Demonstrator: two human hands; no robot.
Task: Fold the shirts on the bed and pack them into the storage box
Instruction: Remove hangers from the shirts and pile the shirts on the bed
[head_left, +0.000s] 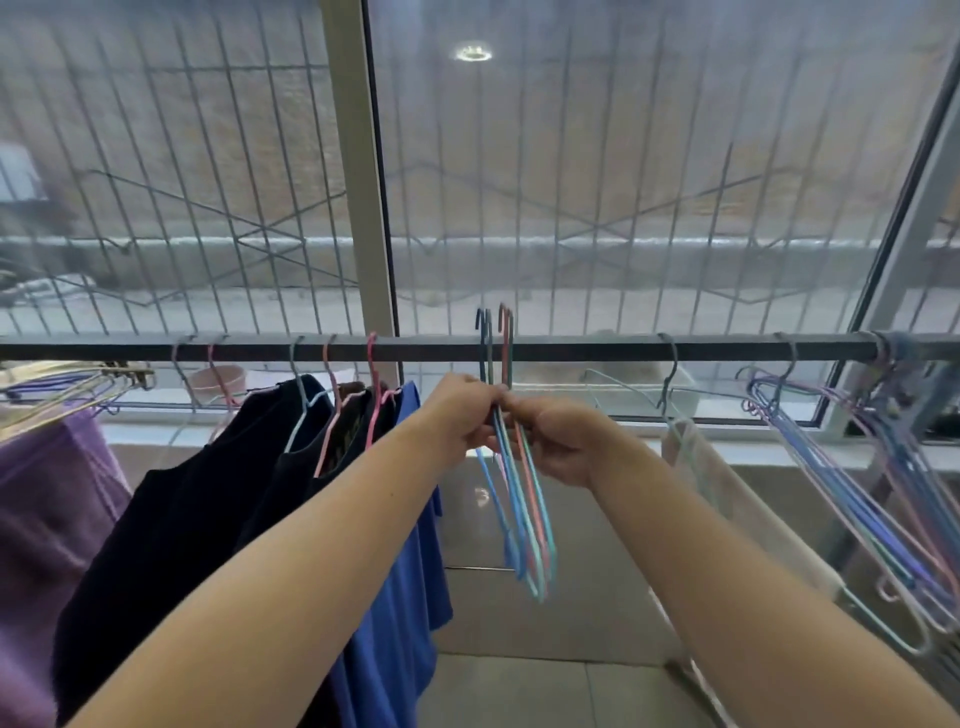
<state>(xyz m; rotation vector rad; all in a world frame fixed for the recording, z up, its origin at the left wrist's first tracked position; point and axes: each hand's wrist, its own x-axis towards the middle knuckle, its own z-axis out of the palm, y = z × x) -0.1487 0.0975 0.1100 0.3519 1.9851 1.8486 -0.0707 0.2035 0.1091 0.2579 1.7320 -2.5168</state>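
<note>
Both hands meet just in front of the dark clothes rail. The left hand and the right hand have their fingers curled tight round the necks of a bunch of empty wire hangers, whose hooks rise above the rail. Left of the hands, shirts hang on the rail: a blue shirt nearest, then a dark navy shirt and a purple garment at the edge. To the right hang a pale cloth and a cluster of spare hangers. Behind stands a barred window.
</note>
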